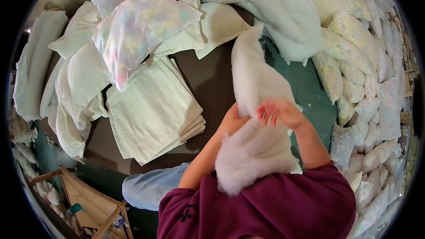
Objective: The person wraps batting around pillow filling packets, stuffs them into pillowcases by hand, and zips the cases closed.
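Observation:
A long piece of fluffy white batting [259, 77] stretches from my lap across the edge of the dark table. My left hand [234, 121] is closed around its left side near the middle, where the piece narrows. Just over the right side of the batting, my right hand [278, 111] hangs with fingers apart and slightly blurred; nothing shows in it. The lower batting bunches against my maroon top. Left of my hands lies a stack of folded cream fabric covers [152, 110].
On the brown table [206, 68], a clear bag of pastel foam scraps [144, 26] rests on cream cushions [82, 82]. A thick batting roll [287, 13] lies at the back right. Filled bags [349, 48] pile along the right. A wooden frame [88, 194] stands lower left.

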A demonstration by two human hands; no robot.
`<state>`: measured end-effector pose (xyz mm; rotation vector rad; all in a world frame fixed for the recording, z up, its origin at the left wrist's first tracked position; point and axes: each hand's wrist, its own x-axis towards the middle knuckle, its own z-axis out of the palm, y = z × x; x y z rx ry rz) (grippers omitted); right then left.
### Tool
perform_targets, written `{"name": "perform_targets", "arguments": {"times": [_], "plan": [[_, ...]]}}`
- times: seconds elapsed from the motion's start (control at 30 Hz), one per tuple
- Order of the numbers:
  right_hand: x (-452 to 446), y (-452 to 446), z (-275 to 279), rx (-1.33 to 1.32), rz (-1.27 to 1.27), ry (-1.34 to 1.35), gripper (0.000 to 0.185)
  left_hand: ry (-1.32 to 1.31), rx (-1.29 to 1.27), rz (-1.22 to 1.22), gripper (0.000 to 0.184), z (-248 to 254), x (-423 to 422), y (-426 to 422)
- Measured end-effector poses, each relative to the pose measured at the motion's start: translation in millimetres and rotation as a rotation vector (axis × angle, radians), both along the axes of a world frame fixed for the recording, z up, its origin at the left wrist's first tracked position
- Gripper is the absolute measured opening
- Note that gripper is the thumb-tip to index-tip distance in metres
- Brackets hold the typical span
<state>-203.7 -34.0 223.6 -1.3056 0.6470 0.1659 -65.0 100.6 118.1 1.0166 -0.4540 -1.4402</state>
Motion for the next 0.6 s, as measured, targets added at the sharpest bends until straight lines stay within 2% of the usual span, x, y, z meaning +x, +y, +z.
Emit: {"name": "perform_targets", "arguments": {"times": [0.1, 0.2, 0.3, 0.4, 0.6], "plan": [[23.5, 5.0, -13.2, -0.435, -0.316, 0.161, 0.025, -0.003, -0.046, 0.003, 0.055, 3.6, 0.0, -1.9], [23.5, 11.0, -38.9, -0.521, -0.206, 0.185, 0.018, -0.141, 0.009, 0.024, 0.054, 1.7, 3.3, -3.2], [19.4, 5.7, -45.6, -0.472, -0.271, 0.104, 0.015, -0.182, -0.004, 0.05, 0.056, -11.2, 5.1, -2.7], [15.4, -0.3, -44.5, -0.34, -0.377, 0.111, 0.014, -0.061, 0.073, 0.068, 0.057, -25.2, 7.8, -4.4], [-8.2, -18.7, -46.3, -0.455, -0.56, 0.007, 0.014, 0.287, 0.181, -0.004, 0.051, -30.1, 21.5, -6.2]]}}
